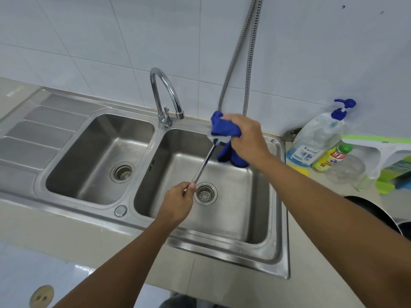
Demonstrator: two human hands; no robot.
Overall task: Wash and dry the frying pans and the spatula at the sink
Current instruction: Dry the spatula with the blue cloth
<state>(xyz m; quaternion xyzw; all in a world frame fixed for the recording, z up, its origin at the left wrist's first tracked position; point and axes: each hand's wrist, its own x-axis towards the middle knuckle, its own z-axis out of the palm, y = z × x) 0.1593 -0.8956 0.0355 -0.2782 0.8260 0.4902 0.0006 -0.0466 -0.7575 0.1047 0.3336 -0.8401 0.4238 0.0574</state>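
1. My left hand point(178, 202) pinched the very tip of the handle, thumb and fingers curled tight on it, just above the right bowl's drain.
2. The spatula point(205, 161) was one slim, shiny steel rod widening to a flat blade, and it slanted up and away over the right bowl.
3. My right hand point(244, 138) clutched one soft, rumpled blue cloth point(224, 127), fingers clamped round it and the blade inside (only the blade's near edge showed).
4. The sink point(222, 254) was brushed stainless steel: two round-cornered bowls, two perforated strainers point(122, 172) and a ribbed draining board on the left.
5. One chrome gooseneck tap point(165, 94) stood between the bowls, and two braided metal hoses point(240, 63) ran down the glossy tiles.
6. To the right stood two plastic bottles, a clear pump bottle point(318, 138) and a yellow bottle point(331, 157), and nearer me was a dark, round frying pan point(373, 216).
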